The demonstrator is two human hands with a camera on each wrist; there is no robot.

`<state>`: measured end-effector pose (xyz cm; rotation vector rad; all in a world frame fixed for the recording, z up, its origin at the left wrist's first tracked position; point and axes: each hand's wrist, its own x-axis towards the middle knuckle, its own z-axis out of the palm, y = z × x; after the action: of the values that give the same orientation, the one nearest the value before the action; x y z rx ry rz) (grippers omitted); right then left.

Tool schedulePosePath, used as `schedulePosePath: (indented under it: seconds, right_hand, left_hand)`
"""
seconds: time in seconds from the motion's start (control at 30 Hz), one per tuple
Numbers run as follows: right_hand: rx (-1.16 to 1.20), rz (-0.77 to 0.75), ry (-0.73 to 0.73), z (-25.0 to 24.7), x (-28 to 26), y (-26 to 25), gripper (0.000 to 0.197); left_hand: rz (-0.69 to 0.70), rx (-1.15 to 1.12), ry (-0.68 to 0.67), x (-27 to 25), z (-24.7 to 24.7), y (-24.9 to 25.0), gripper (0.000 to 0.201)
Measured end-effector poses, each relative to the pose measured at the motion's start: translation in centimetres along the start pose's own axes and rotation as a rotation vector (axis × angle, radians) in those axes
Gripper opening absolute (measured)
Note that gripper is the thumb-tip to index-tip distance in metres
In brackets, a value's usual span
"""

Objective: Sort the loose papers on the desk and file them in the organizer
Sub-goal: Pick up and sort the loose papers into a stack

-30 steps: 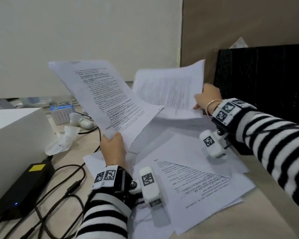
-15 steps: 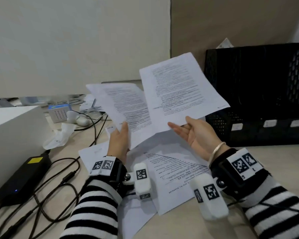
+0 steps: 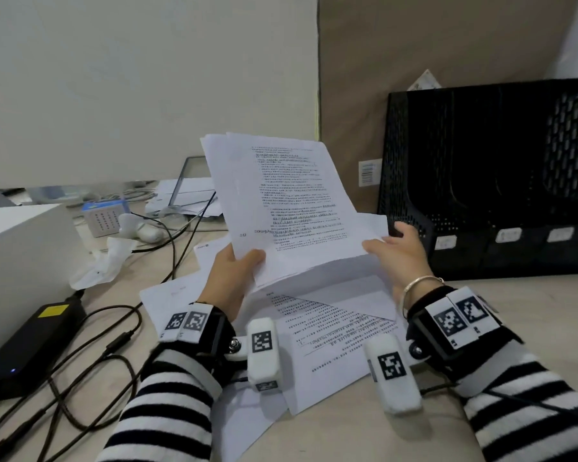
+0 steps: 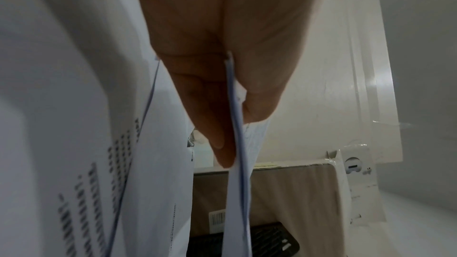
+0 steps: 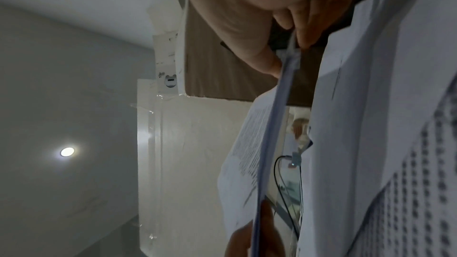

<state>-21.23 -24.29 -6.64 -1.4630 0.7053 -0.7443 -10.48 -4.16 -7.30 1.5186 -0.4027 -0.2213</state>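
Above the middle of the desk (image 3: 531,328), both hands hold a thin stack of printed sheets (image 3: 291,201) upright and tilted a little to the left, its long axis running from the near bottom edge up toward the far wall. The left hand (image 3: 229,278) pinches the bottom left corner, thumb on the printed face and fingers behind; the left wrist view shows the sheet edges (image 4: 237,116) squeezed between thumb and fingers. The right hand (image 3: 397,253) pinches the bottom right corner, thumb tip on the front and fingers curled behind, and the right wrist view shows the same thin edge (image 5: 284,77) caught at the fingertips.

The black organizer (image 3: 488,181) stands on the far right of the desk, its upright slots opening toward the left and near side. It lies to the right of the held stack and just beyond the right hand, so the right hand is the nearer one for filing. By my judgement the stack would have to travel right with its long axis kept roughly upright or turned to match a slot, and the left hand would need to let go first.

More loose papers (image 3: 321,331) lie flat and overlapping on the desk beneath the hands, not yet sorted. A black power brick (image 3: 30,341) with cables (image 3: 114,341) sits at the near left, well apart from the papers.
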Motion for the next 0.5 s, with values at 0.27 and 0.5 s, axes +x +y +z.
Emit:
schedulePosePath:
  seconds: [0.27, 0.5]
  right_hand:
    - [-0.105, -0.044, -0.288, -0.5, -0.3, -0.4, 0.032]
    - [-0.056, 0.064, -0.232, -0.7, 0.8, -0.8, 0.015]
  left_hand:
    - [-0.151, -0.179, -0.147, -0.4, -1.1, 0.1, 0.026]
    - [-0.177, -0.187, 0.321, 1.0, -3.5, -0.7, 0.015]
